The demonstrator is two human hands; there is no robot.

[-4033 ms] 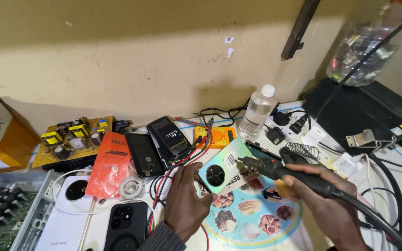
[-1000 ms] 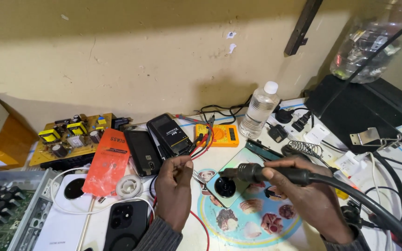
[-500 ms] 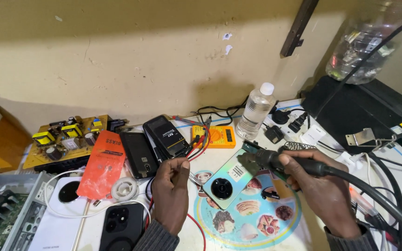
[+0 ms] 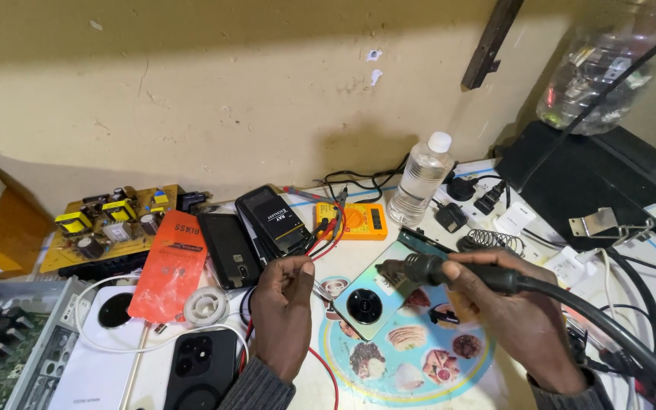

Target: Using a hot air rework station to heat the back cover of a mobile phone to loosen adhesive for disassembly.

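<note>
My right hand (image 4: 521,319) grips the black handle of a hot-air tool (image 4: 449,269). A thick black hose runs from the handle to the lower right. Its nozzle points left, just above the upper edge of a pale green phone (image 4: 370,300), which lies back-up with its round camera showing on a round printed mat (image 4: 419,364). My left hand (image 4: 282,307) hovers left of the phone. Its thumb and fingers are pinched on the red and black test leads (image 4: 322,237) that run up to a yellow multimeter (image 4: 352,220).
A clear water bottle (image 4: 419,181) stands behind the mat, with plugs and a coiled stand to its right. At the left lie black phones (image 4: 228,247), an orange packet (image 4: 170,266), a solder reel (image 4: 205,306), a white box (image 4: 93,357), a circuit board (image 4: 111,220) and a black machine (image 4: 594,190).
My right hand has brought the hot-air nozzle down and left, closer to the phone's upper edge. My left hand stays pinched beside the phone.
</note>
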